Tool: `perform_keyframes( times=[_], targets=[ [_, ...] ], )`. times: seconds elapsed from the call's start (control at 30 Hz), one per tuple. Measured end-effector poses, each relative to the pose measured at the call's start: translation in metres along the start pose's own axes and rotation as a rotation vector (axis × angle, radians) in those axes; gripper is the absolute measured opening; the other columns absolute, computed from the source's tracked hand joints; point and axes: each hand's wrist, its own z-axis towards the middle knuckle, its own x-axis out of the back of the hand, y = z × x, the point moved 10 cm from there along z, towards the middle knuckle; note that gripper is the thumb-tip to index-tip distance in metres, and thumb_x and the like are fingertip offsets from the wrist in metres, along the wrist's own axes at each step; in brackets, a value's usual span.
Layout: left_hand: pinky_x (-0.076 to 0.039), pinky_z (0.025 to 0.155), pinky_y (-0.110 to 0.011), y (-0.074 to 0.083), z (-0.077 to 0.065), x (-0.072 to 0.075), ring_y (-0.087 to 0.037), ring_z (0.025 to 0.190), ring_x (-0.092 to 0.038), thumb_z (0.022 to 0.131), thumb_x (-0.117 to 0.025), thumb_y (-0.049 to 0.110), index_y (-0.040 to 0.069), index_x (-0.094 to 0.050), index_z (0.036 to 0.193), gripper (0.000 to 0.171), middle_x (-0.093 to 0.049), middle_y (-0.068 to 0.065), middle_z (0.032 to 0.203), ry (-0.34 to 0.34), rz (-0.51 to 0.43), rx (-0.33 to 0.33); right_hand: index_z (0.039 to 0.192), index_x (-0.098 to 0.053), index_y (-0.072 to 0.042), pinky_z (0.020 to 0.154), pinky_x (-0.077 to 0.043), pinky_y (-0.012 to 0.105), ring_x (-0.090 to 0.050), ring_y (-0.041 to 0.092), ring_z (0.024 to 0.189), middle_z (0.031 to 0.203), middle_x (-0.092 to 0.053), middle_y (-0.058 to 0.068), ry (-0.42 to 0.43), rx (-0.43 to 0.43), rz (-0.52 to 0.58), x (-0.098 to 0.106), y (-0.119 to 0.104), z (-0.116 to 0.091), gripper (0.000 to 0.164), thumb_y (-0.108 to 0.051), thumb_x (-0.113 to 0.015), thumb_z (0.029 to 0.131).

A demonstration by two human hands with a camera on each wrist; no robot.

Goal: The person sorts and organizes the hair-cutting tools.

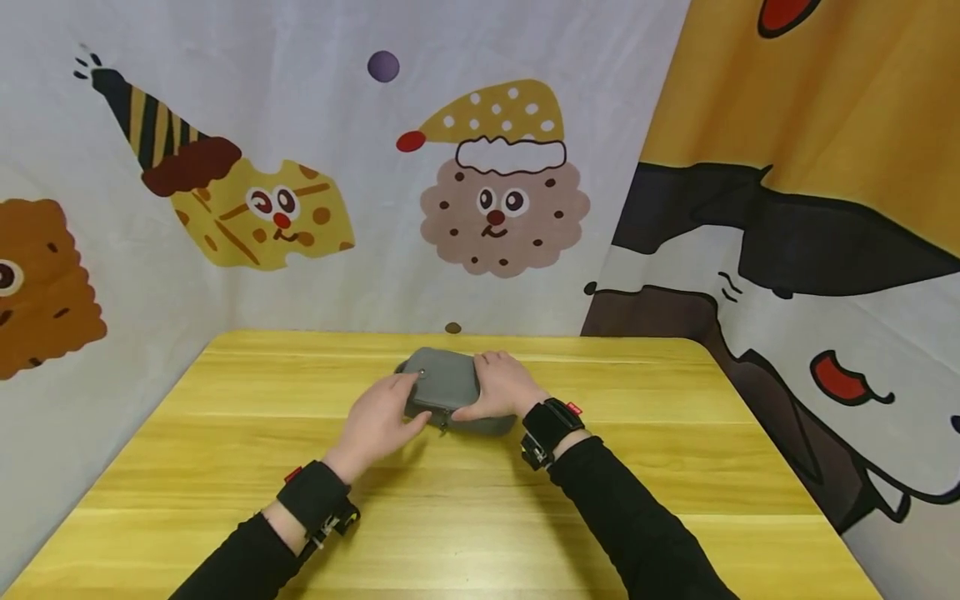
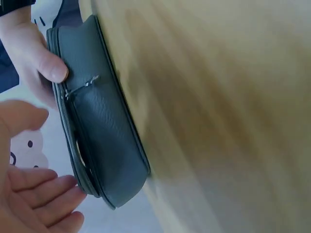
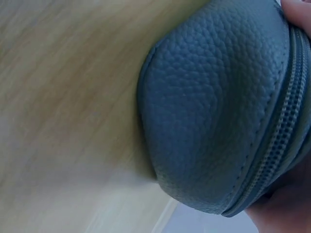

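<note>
A grey, pebbled zip case point(image 1: 447, 382) lies on the table near its far edge. My right hand point(image 1: 504, 388) grips the right part of its lid, with the thumb at the front seam and the fingers over the far side. Beside that thumb hangs the metal zipper pull point(image 2: 83, 88), at the middle of the front. Left of the pull the seam gapes point(image 2: 82, 150); toward the right end the zipper teeth point(image 3: 279, 141) look closed. At the left end, the straight fingers of my left hand point(image 1: 377, 419) touch the lid's edge, its thumb standing apart. The case's contents are hidden.
The wood-grain table point(image 1: 457, 525) carries the case. Behind and beside it hangs a pale curtain point(image 1: 300, 100) printed with cartoon food figures, and a yellow and dark print point(image 1: 810, 108) is at the right. Both wrists wear black straps point(image 1: 315, 498) with small cameras.
</note>
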Motion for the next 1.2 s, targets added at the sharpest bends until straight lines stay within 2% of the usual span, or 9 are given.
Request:
perform_keyframes(
  times=[0.2,0.37,0.47,0.63,0.8,0.9,1.0,1.1,1.2],
  targets=[
    [-0.053,0.085,-0.047,-0.007,-0.009,0.004,-0.037,0.101,-0.063,0.086,-0.078,0.023,-0.008,-0.058,0.130,0.057,-0.063,-0.025,0.119,0.063,-0.036,0.126,0.147,-0.041,0.002,0.110,-0.036,0.043,-0.049,0.035,0.125,0.137,-0.052,0.020,-0.011,-0.051,-0.011,0.000,0.001,0.001,0.114,-0.080,-0.066,0.071],
    [-0.054,0.082,-0.048,-0.011,-0.016,0.007,-0.037,0.099,-0.063,0.082,-0.080,0.018,-0.008,-0.062,0.122,0.051,-0.064,-0.023,0.110,0.121,-0.046,0.175,0.142,-0.047,0.002,0.108,-0.038,0.042,-0.052,0.034,0.121,0.132,-0.055,0.019,-0.010,-0.072,-0.031,-0.001,0.001,0.001,0.112,-0.081,-0.065,0.070],
    [-0.055,0.077,-0.046,-0.012,-0.018,0.006,-0.034,0.094,-0.063,0.081,-0.080,0.016,-0.007,-0.065,0.116,0.045,-0.065,-0.020,0.105,0.121,-0.052,0.213,0.141,-0.048,0.003,0.107,-0.038,0.042,-0.052,0.034,0.120,0.131,-0.056,0.020,-0.012,-0.081,-0.038,0.000,0.000,0.000,0.111,-0.081,-0.066,0.070],
    [-0.054,0.075,-0.045,-0.014,-0.017,-0.005,-0.030,0.087,-0.064,0.085,-0.077,0.016,-0.003,-0.070,0.109,0.031,-0.067,-0.017,0.100,0.026,-0.114,0.287,0.139,-0.050,0.004,0.104,-0.042,0.042,-0.052,0.034,0.120,0.130,-0.056,0.020,-0.019,-0.101,-0.043,0.001,0.000,-0.001,0.112,-0.082,-0.064,0.069],
    [-0.054,0.075,-0.044,-0.016,-0.013,-0.019,-0.026,0.082,-0.065,0.087,-0.075,0.014,-0.002,-0.072,0.104,0.024,-0.070,-0.015,0.097,-0.071,-0.244,0.348,0.135,-0.052,0.004,0.099,-0.045,0.042,-0.054,0.034,0.115,0.126,-0.057,0.020,-0.014,-0.108,-0.039,0.001,0.000,-0.001,0.111,-0.083,-0.064,0.068],
    [-0.053,0.071,-0.041,-0.016,-0.012,-0.027,-0.022,0.075,-0.064,0.087,-0.073,0.012,-0.001,-0.073,0.098,0.017,-0.070,-0.011,0.090,-0.121,-0.324,0.377,0.135,-0.053,0.005,0.098,-0.045,0.043,-0.054,0.035,0.114,0.125,-0.058,0.021,-0.012,-0.108,-0.037,0.002,0.000,-0.001,0.111,-0.083,-0.064,0.068],
    [-0.049,0.062,-0.034,-0.015,-0.010,-0.035,-0.016,0.063,-0.057,0.087,-0.073,0.010,0.001,-0.075,0.089,0.009,-0.068,-0.005,0.078,-0.163,-0.381,0.395,0.135,-0.053,0.005,0.098,-0.045,0.043,-0.054,0.036,0.115,0.125,-0.058,0.021,-0.012,-0.110,-0.037,0.003,0.000,-0.001,0.111,-0.083,-0.064,0.068],
    [-0.040,0.054,-0.028,-0.014,-0.008,-0.046,-0.012,0.052,-0.047,0.087,-0.072,0.009,0.001,-0.074,0.076,0.014,-0.061,-0.001,0.063,-0.209,-0.430,0.416,0.136,-0.052,0.005,0.099,-0.045,0.044,-0.053,0.037,0.117,0.127,-0.057,0.022,-0.018,-0.112,-0.043,0.002,0.000,-0.001,0.112,-0.084,-0.063,0.069],
    [-0.037,0.049,-0.025,-0.015,-0.007,-0.054,-0.014,0.047,-0.049,0.087,-0.071,0.008,0.000,-0.071,0.067,0.022,-0.058,-0.002,0.054,-0.236,-0.488,0.454,0.137,-0.051,0.005,0.101,-0.044,0.044,-0.052,0.037,0.118,0.128,-0.056,0.022,-0.031,-0.115,-0.048,0.002,-0.001,-0.002,0.112,-0.084,-0.062,0.069]
  ],
)
